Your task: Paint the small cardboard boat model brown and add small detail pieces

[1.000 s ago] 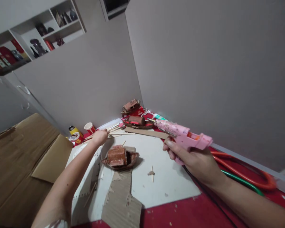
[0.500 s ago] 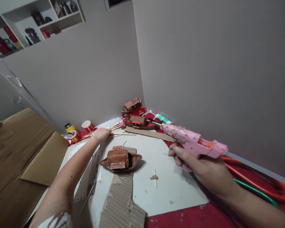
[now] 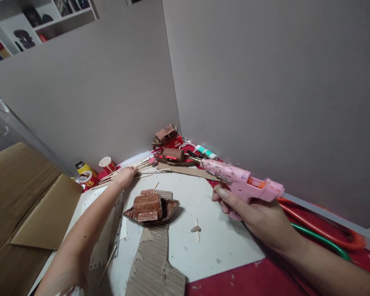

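Note:
My right hand (image 3: 259, 218) grips a pink hot glue gun (image 3: 234, 172), its nozzle pointing left over the table. At the table's far left, my left hand (image 3: 125, 177) lies over a bundle of thin wooden sticks (image 3: 106, 179). Its fingers are closed and partly hidden, and a thin stick (image 3: 156, 171) runs out from them to the right. Between my arms sits a small brown cardboard boat (image 3: 148, 206) with a curved roof. Beneath and in front of it lies corrugated cardboard (image 3: 154, 259). A short stick with a brown scrap (image 3: 196, 229) rests to its right.
Two more cardboard boats (image 3: 174, 155) stand in the far corner, one on a red box. Paper cups (image 3: 107, 164) and a yellow bottle (image 3: 85, 168) stand at the back left. A large cardboard box (image 3: 21, 197) is at left. Orange and green tubes (image 3: 320, 240) lie at right.
The view has shifted slightly, moving the scene a little left. My left hand is still at the sticks, with one stick now angled from its fingers. My right hand keeps holding the glue gun.

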